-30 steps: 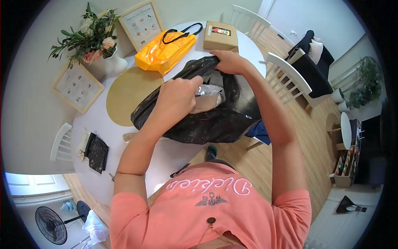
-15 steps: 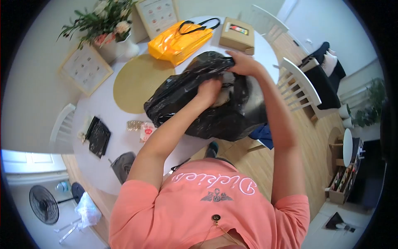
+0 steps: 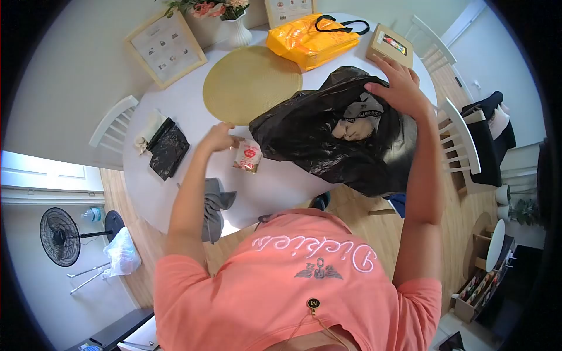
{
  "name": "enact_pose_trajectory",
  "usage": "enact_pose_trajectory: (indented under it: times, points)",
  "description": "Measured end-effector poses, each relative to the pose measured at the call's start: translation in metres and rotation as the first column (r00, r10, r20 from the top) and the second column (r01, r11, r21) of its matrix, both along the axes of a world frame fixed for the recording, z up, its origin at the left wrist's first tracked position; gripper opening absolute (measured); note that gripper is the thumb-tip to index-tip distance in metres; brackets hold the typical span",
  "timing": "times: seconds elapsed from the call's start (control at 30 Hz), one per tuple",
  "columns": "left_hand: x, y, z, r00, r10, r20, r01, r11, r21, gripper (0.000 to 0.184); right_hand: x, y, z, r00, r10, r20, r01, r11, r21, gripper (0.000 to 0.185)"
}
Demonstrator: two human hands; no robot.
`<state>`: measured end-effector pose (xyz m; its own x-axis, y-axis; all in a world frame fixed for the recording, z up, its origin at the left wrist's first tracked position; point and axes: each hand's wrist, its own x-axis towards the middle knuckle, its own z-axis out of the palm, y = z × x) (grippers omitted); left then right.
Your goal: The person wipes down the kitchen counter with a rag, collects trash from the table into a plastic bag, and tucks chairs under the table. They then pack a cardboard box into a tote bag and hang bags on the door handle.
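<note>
My left hand point(image 3: 220, 138) is over the table beside a small white packet with red print point(image 3: 249, 157). Its fingers are curled over the spot where a small brown packet lay, and they mostly hide it. At the mouth of a large black plastic bag point(image 3: 310, 134), my right hand point(image 3: 403, 88) has its fingers spread, the thumb touching the rim. Inside the bag, a pale package with dark lettering point(image 3: 360, 120) shows through the opening. A folded black plastic bag point(image 3: 168, 149) lies left of my left hand, and a grey cloth item point(image 3: 216, 207) lies near my left forearm.
A round yellow placemat point(image 3: 252, 85), a yellow tote bag point(image 3: 310, 41) and a cardboard box point(image 3: 391, 45) are on the white table point(image 3: 269, 193). Behind them stand a framed sign point(image 3: 165, 47) and a flower vase point(image 3: 237, 32). A white chair point(image 3: 458, 137) is at the right.
My left hand has come out of the black bag and moved left to the small packets. My right hand has loosened and spread at the bag's rim. The view has shifted.
</note>
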<state>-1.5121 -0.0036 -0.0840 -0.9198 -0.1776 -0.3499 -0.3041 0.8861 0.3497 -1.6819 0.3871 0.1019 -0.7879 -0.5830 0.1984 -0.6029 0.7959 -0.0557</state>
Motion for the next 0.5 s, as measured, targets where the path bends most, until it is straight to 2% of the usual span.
enact_pose_trajectory:
  times: [0.07,0.17,0.3,0.4,0.43,0.5]
  points:
    - [0.010,0.005,-0.049,0.938,-0.160,-0.308,0.128,0.984,-0.124,0.069,0.009,-0.005,0.000,0.995,0.053,-0.085,-0.057,0.997,-0.048,0.064]
    - [0.011,0.021,-0.058,0.954,-0.281,-0.107,0.270,0.957,-0.108,0.076,0.030,-0.011,0.007,0.986,0.091,-0.140,-0.103,0.991,-0.083,0.059]
    - [0.009,0.024,-0.053,0.971,-0.232,-0.047,0.222,0.962,-0.158,0.060,0.060,-0.004,0.015,0.987,0.108,-0.117,-0.125,0.981,-0.150,0.054]
    - [0.003,0.021,-0.050,0.977,-0.162,0.140,0.176,0.980,-0.090,0.055,0.083,0.009,0.017,0.993,0.094,-0.078,-0.107,0.976,-0.192,0.052]
    - [0.006,0.019,-0.050,0.987,-0.119,0.108,0.113,0.992,0.062,0.055,0.089,0.014,0.017,0.994,0.085,-0.075,-0.099,0.976,-0.195,0.051]
    - [0.015,0.011,-0.050,0.997,-0.023,0.068,-0.003,0.932,0.363,0.056,0.100,0.024,0.016,0.996,0.064,-0.070,-0.077,0.976,-0.204,0.050]
